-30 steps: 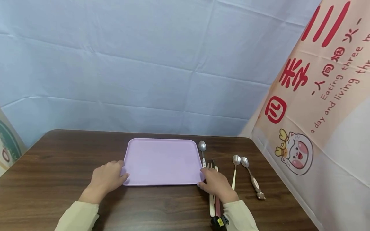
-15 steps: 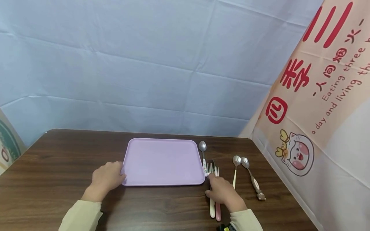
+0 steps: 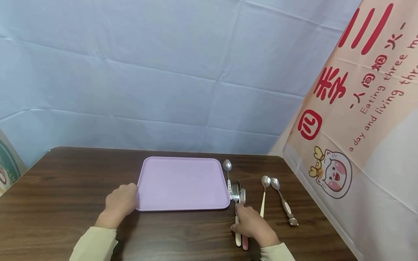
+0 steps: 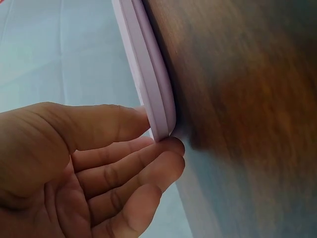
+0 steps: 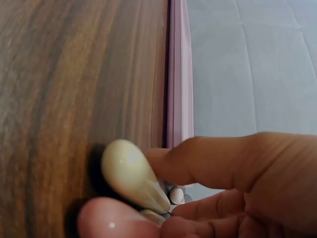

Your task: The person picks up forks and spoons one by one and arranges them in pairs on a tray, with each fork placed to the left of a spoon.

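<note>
A lilac tray (image 3: pixel 184 183) lies on the wooden table. My left hand (image 3: pixel 122 199) is at its near left corner; in the left wrist view the thumb (image 4: pixel 119 121) rests on the rim while the curled fingers come up against its underside. To the right of the tray, my right hand (image 3: pixel 251 222) pinches a cream-handled fork (image 3: pixel 238 237) between thumb and fingers. Beside it lies a pink-handled fork (image 3: pixel 245 244), partly covered by the hand. In the right wrist view both the cream handle (image 5: pixel 126 166) and the pink handle (image 5: pixel 111 220) show large and close.
A spoon with a patterned white handle (image 3: pixel 230 188) lies along the tray's right side. Farther right are a cream-handled spoon (image 3: pixel 263 197) and a spoon with a brown figure handle (image 3: pixel 286 206). Cloths hang behind and beside the table (image 3: pixel 183 235).
My right hand has left the tray's right corner and moved right and nearer, onto the fork handles. The left hand has stayed at the tray's left corner.
</note>
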`<action>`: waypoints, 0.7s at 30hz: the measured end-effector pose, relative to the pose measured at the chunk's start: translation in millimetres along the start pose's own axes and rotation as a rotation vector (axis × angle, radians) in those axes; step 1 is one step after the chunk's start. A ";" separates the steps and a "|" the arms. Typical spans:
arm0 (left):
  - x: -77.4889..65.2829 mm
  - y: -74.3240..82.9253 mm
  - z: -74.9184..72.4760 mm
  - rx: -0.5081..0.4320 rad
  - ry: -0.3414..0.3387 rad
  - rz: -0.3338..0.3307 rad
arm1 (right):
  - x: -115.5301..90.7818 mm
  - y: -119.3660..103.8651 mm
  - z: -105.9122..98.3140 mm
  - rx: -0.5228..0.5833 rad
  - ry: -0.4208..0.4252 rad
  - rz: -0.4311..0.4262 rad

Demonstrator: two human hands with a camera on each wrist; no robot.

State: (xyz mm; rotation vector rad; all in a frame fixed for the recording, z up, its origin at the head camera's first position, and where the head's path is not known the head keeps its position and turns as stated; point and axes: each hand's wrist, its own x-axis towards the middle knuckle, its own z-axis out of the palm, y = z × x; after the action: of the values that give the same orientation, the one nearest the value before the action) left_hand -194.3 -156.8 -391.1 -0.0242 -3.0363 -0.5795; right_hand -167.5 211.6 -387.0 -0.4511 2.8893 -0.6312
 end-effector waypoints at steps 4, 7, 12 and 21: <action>-0.3 -0.2 -0.4 0.000 -0.008 -0.002 | 1.0 1.1 1.3 -0.026 0.030 0.015; -0.9 -0.1 -0.8 -0.002 -0.015 -0.003 | 1.9 -0.4 2.5 -0.021 0.024 0.049; -2.8 -0.6 0.1 -0.010 -0.034 -0.016 | 3.2 -4.1 3.3 -0.031 0.018 0.095; -3.1 0.9 -0.2 -0.017 -0.049 -0.018 | 1.1 -8.5 6.3 0.012 0.045 0.119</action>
State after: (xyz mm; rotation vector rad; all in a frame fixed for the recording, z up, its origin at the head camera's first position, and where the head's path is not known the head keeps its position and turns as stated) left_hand -191.2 -156.1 -390.8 -0.0117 -3.0821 -0.6152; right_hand -165.1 201.5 -389.2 -0.2645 2.9259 -0.6475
